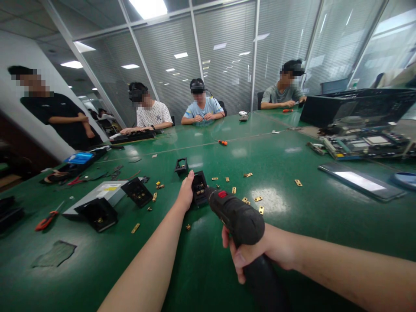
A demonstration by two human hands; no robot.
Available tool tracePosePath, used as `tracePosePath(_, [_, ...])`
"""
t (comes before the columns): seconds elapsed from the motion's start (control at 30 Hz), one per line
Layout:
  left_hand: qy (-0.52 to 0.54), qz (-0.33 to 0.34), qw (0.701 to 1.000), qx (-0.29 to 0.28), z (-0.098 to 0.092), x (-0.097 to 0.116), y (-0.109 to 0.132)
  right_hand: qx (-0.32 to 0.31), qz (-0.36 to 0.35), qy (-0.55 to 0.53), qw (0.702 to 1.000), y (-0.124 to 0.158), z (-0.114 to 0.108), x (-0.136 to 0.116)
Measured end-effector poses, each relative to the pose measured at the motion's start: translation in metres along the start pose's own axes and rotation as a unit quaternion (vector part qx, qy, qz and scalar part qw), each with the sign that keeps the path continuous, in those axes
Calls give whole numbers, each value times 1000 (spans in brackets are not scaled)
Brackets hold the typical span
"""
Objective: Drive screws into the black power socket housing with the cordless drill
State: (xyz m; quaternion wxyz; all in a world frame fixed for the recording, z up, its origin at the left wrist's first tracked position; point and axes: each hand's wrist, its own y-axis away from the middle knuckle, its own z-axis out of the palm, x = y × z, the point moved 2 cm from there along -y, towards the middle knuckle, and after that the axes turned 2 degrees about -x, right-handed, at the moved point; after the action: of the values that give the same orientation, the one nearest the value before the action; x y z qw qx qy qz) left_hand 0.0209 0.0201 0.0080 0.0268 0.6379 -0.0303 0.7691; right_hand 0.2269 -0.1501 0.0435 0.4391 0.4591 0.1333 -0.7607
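My right hand [256, 251] is wrapped round the grip of a black electric screwdriver [238, 216] with a red switch. Its nose points at a small black socket block [199, 187] on the green table [292, 225]. My left hand [186, 191] is closed on the left side of that block and steadies it. Brass terminals show inside the block. Several small brass plates [258, 199] lie scattered on the table just right of the block.
Two more black socket blocks [138, 192] and a grey metal box [104, 193] lie to the left, with red-handled tools [47, 220]. A circuit board [364, 145] and black case sit at right. Three seated people and one standing person are at the far side.
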Motion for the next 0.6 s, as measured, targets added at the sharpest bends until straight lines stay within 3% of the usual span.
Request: tracePosePath(0.6, [5,3,1000,2,1,2,1,-2,-4,7,1000,-1,-2,2])
